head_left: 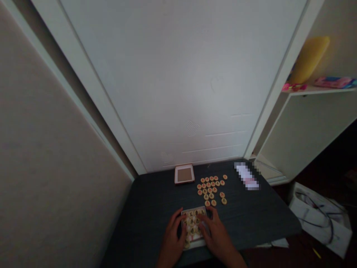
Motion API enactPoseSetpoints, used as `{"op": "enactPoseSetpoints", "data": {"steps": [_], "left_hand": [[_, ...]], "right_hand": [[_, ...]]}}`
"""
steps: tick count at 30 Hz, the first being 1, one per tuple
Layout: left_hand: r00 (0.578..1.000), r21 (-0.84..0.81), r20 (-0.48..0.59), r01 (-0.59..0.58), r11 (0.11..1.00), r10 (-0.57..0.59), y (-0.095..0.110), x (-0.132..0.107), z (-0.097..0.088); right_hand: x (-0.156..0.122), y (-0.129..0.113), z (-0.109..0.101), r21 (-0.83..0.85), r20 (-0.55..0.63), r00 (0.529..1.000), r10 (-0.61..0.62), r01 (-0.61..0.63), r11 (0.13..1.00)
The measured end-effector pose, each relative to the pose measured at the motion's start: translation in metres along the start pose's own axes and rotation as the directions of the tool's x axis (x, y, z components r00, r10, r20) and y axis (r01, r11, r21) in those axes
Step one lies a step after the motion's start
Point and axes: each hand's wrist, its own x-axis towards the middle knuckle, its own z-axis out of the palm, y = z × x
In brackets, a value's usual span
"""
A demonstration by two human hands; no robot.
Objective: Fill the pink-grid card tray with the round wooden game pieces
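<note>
The shallow white box (pixel 198 243) of round tan wooden-looking discs (pixel 192 222), near the dark tabletop's (pixel 145 212) front edge, seems light, stiff; hold level by opposite sides, where left hand (pixel 173 235) and right hand (pixel 219 234) rest; whether clamped, unclear.

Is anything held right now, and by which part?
Left hand is at the box's left edge, right hand at its right; whether either grip holds anything can't be told.
</note>
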Motion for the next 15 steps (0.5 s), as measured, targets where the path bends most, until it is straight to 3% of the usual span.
{"op": "enactPoseSetpoints", "data": {"steps": [15], "left_hand": [[0.989,0.170,0.109,-0.114,0.979,0.096,0.015,-0.001,-0.009]], "right_hand": [[0.000,0.008,-0.007,0.084,0.045,0.997,-0.062,0.058,0.995]]}}
